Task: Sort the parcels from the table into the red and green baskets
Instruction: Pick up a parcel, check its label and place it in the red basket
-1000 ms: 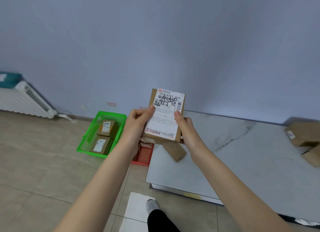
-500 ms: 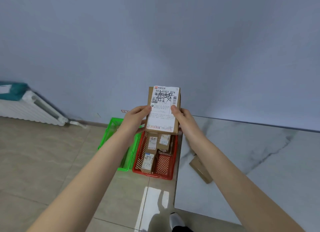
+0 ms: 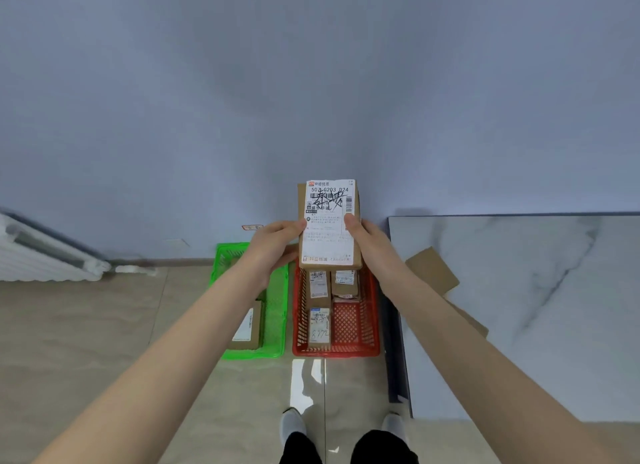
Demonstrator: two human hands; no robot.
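We see the left hand (image 3: 273, 245) and right hand (image 3: 370, 241) each grasping a side of a labelled parcel (image 3: 329, 228), held upright above the far end of the red basket (image 3: 336, 352). That basket and the green basket (image 3: 252, 354) sit side by side on the tiled floor (image 3: 86, 325), just beside the left edge of the marble-patterned table (image 3: 536, 325). A radiator (image 3: 41, 259) lines the blue-grey wall (image 3: 311, 82).

The person has turned left, away from the table (image 3: 519, 342). The left hand (image 3: 273, 243) and right hand (image 3: 370, 243) have carried the labelled parcel (image 3: 329, 221) over. It now hangs above the far end of the red basket (image 3: 351, 328).
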